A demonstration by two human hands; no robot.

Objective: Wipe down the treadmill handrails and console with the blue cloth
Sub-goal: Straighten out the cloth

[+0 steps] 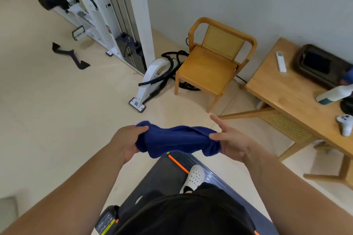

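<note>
Bunched blue cloth [176,140], held aloft

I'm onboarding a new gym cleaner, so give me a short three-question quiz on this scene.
1. True or false: both hands grip the blue cloth.
2. What stands between the cable machine and the wooden table? A) wooden chair B) bicycle C) bin
3. Fill in: a white ___ lies on the table near the dark tray.

Key
1. True: the left hand and the right hand each hold one end.
2. A, the wooden chair.
3. Remote.
</note>
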